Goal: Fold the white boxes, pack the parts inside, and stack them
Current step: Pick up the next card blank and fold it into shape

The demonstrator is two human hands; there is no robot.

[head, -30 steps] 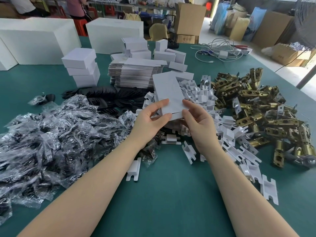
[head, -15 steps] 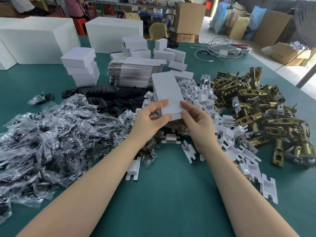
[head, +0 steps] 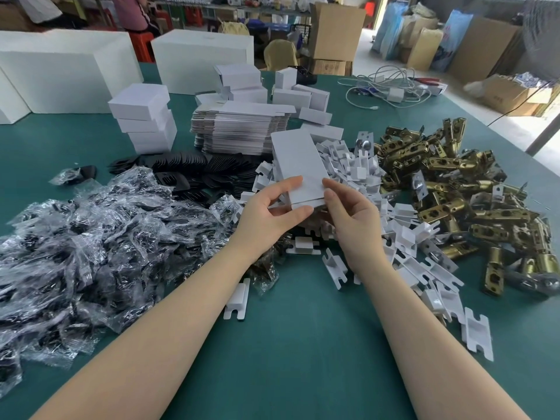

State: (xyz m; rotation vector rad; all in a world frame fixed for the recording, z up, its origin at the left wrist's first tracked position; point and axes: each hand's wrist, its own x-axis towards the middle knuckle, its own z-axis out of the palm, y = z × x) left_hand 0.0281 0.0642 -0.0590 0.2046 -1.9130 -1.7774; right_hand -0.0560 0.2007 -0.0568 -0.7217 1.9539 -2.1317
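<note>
A long white box (head: 298,160) is held above the middle of the green table, its near end toward me. My left hand (head: 269,212) grips that end from the left, thumb below and fingers on top. My right hand (head: 351,213) holds the same end from the right, fingertips on its end flap. Under the box lies a heap of white plastic parts (head: 357,174). Brass latch parts (head: 454,183) are piled at the right. Folded white boxes (head: 144,119) stand stacked at the back left, beside a pile of flat box blanks (head: 242,128).
Clear bags of black parts (head: 91,237) cover the left side. Black plates (head: 188,165) lie behind them. Large white cartons (head: 63,68) stand at the far edge, cables (head: 391,89) at the back right. Loose white parts (head: 478,331) lie near my right forearm.
The box has stayed between my hands. My right fingertips have shifted up onto its near end flap.
</note>
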